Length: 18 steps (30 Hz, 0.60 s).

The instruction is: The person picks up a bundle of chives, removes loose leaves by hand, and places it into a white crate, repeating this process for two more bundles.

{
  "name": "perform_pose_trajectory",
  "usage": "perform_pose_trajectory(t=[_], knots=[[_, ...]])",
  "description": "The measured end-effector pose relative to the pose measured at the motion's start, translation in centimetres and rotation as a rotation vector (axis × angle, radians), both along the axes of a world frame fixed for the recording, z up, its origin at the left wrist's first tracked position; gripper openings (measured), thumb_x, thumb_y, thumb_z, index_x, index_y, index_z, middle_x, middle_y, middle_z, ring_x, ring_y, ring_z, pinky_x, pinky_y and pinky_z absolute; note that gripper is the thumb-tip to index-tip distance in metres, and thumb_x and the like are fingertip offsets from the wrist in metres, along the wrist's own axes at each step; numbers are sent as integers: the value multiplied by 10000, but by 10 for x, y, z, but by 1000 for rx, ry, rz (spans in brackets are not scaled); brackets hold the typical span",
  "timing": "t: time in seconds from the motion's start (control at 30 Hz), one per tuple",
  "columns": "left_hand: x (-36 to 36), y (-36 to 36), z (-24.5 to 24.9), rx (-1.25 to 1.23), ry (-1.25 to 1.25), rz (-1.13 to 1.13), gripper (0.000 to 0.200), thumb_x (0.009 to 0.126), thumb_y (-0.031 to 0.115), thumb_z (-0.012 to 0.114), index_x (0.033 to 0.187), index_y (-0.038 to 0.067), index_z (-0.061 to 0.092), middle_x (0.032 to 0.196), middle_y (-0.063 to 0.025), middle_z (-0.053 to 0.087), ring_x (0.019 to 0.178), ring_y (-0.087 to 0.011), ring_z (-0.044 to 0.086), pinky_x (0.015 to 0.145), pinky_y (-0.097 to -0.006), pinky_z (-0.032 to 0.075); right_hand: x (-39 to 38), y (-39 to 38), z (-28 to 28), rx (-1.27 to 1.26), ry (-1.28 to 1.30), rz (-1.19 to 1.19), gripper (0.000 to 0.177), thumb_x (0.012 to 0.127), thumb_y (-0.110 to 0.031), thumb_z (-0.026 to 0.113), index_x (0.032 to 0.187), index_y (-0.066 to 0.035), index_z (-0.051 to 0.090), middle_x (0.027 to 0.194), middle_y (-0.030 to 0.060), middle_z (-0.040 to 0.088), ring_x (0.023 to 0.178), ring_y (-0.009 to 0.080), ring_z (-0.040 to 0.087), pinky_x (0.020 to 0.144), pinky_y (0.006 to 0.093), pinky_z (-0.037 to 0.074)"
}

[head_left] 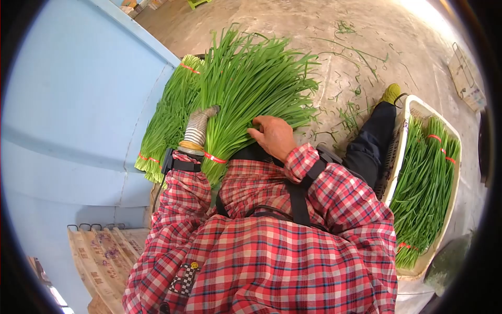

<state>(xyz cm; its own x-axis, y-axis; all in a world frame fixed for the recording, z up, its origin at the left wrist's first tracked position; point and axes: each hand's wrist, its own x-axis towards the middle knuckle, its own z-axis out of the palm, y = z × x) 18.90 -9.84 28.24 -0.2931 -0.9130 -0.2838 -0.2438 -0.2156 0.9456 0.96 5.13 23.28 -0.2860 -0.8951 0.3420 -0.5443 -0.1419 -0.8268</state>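
A large bunch of garlic chives (pixel 251 78) leans over my lap, its leaves fanned out and its stem end bound by a red band (pixel 215 158). My left hand (pixel 197 125), in a grey striped glove, grips the left side of this bunch above the band. My right hand (pixel 274 137) is bare and rests at the bunch's right edge. Its fingers are curled in against the leaves, and whatever lies between them is hidden. More banded chives (pixel 175 107) lie just left of the held bunch.
A white plastic crate (pixel 449 131) at my right holds chive bundles (pixel 426 193) with red bands. Loose leaf scraps (pixel 350 115) litter the concrete floor (pixel 293 23). A light blue panel (pixel 78 94) stands close on my left, with printed cardboard (pixel 99 256) below it.
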Motion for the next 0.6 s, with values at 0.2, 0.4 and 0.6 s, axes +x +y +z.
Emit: perform_pose_trajectory(t=[0.2,0.4,0.6], knots=[[-1,4,2,-59,-8,-41,363,757,221,685,1013,-36,659,904,-139,678,761,-227,649,734,-327,525,1,-17,6,49,248,-80,177,792,-243,626,781,-66,631,752,126,640,721,338,622,613,457,493],[4,-1,-1,20,39,-17,359,746,202,703,1001,-44,643,861,-134,672,703,-232,644,686,-334,531,-14,-14,10,-71,268,-162,149,799,-221,606,746,-84,632,665,134,613,647,347,611,566,457,486],[-1,5,-6,-40,48,-16,318,756,190,683,978,-38,665,861,-120,677,718,-211,639,710,-319,523,-18,-27,-8,16,142,-156,184,784,-209,598,685,-59,636,601,136,591,555,300,597,522,416,472]])
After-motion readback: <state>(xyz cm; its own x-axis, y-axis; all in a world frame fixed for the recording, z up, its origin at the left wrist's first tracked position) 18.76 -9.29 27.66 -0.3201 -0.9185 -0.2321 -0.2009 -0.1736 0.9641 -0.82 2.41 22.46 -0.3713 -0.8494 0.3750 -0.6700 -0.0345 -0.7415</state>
